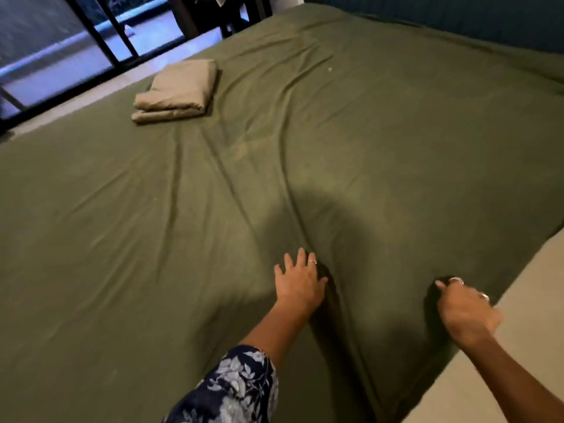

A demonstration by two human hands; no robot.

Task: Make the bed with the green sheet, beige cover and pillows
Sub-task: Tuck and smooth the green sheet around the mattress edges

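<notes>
The green sheet is spread over the whole bed, with long creases running from the middle toward me. My left hand lies flat on the sheet with fingers spread, pressing on a crease. Near the bed's right edge, my right hand has its fingers curled down onto the sheet and looks to be pinching the fabric. The beige cover lies folded on the far left part of the bed. No pillows are in view.
Pale floor runs along the bed's right side. A black-framed glass door stands at the far left beyond a strip of floor. Dark furniture legs stand past the bed's far end, and a dark wall borders the far right.
</notes>
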